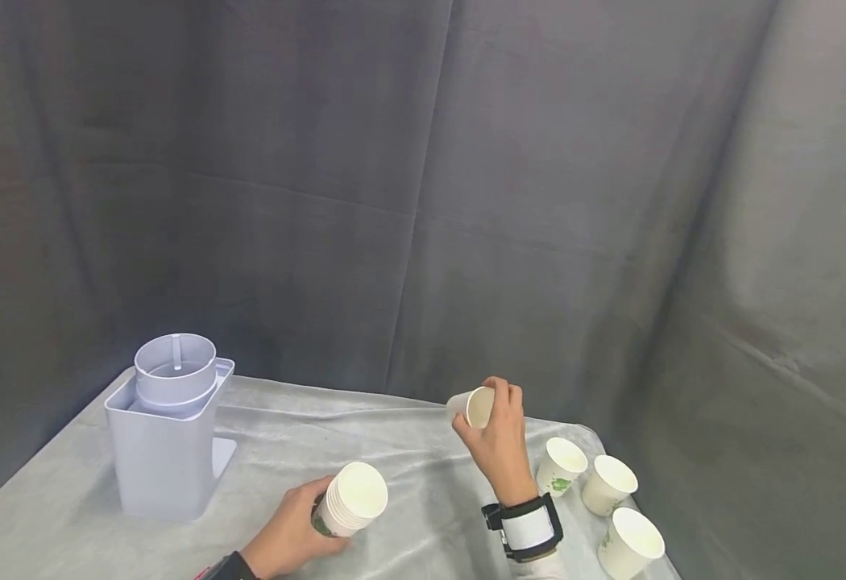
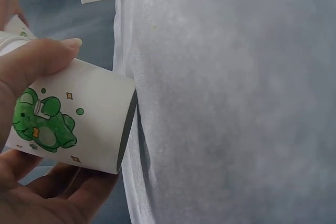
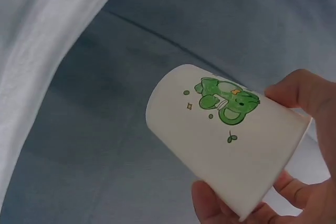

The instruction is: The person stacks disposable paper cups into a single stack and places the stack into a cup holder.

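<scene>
The left hand (image 1: 292,532) grips a stack of cups (image 1: 350,499) resting on the table (image 1: 408,451). The right hand (image 1: 499,439) holds a single cup (image 1: 472,406) raised above the table, tipped sideways. Three cups (image 1: 600,503) stand at the right; a grey dispenser (image 1: 169,427) stands left.

Right wrist strap (image 1: 529,528): black w/ white panel; hands bare.

Matt paper cups (image 1: 354,499) on soft, wrinkled tablecloth (image 1: 408,451).
</scene>
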`<state>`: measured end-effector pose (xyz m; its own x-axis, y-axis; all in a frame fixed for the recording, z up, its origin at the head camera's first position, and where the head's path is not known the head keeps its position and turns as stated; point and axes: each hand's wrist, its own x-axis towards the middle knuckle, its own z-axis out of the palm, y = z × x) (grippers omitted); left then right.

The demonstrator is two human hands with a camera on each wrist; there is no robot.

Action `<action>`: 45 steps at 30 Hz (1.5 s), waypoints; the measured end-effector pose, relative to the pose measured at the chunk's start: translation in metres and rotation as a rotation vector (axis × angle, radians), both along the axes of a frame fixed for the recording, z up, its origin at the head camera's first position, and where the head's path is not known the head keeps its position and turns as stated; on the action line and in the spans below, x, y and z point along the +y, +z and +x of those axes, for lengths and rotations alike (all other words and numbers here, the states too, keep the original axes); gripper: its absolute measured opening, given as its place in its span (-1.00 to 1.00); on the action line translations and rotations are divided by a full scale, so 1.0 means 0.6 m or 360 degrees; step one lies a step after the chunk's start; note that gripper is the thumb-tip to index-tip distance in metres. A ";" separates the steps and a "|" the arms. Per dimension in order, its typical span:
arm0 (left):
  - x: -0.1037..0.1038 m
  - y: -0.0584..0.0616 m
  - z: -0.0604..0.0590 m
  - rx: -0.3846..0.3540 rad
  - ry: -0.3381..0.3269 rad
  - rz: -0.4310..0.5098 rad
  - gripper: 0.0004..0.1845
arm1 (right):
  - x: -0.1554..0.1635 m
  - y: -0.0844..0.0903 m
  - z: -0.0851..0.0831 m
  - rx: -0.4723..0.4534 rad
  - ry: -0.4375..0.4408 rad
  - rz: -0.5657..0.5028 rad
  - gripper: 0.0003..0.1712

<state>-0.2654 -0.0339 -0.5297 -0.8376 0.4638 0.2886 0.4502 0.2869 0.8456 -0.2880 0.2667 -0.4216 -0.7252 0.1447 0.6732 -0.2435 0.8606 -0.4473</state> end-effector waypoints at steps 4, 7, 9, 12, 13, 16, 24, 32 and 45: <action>0.000 0.005 0.001 0.0005 -0.0005 0.0016 -0.12 | -0.013 0.017 0.024 0.0053 0.0031 0.0002 -0.32; -0.002 0.007 0.002 0.0011 -0.0002 0.0026 -0.11 | -0.024 0.031 0.041 0.0084 0.0061 0.0005 -0.31; -0.003 0.007 0.002 0.0024 0.0013 0.0017 -0.12 | -0.032 0.040 0.054 0.0111 0.0099 0.0004 -0.31; -0.003 0.004 0.002 0.0041 0.0028 -0.0009 -0.13 | -0.044 0.049 0.072 0.0149 0.0175 0.0015 -0.31; -0.003 0.003 0.002 0.0040 0.0029 -0.0013 -0.14 | -0.047 0.051 0.077 0.0162 0.0200 0.0022 -0.31; -0.001 0.000 0.002 0.0043 0.0035 -0.0018 -0.15 | -0.058 0.053 0.091 0.0196 0.0288 0.0049 -0.30; 0.001 -0.002 0.000 0.0057 0.0021 0.0007 -0.14 | -0.096 0.051 0.115 0.0169 0.0635 0.0122 -0.30; -0.003 -0.003 0.001 0.0014 0.0006 -0.0008 -0.16 | -0.131 0.032 0.124 0.0010 0.0866 0.0187 -0.32; -0.004 0.000 0.004 0.0067 0.0029 0.0000 -0.19 | -0.151 0.006 0.111 -0.0097 0.1025 0.0162 -0.34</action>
<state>-0.2632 -0.0362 -0.5297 -0.8330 0.4485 0.3238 0.4800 0.2951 0.8261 -0.2214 0.1763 -0.4178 -0.6830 -0.3937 0.6153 -0.7010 0.5900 -0.4006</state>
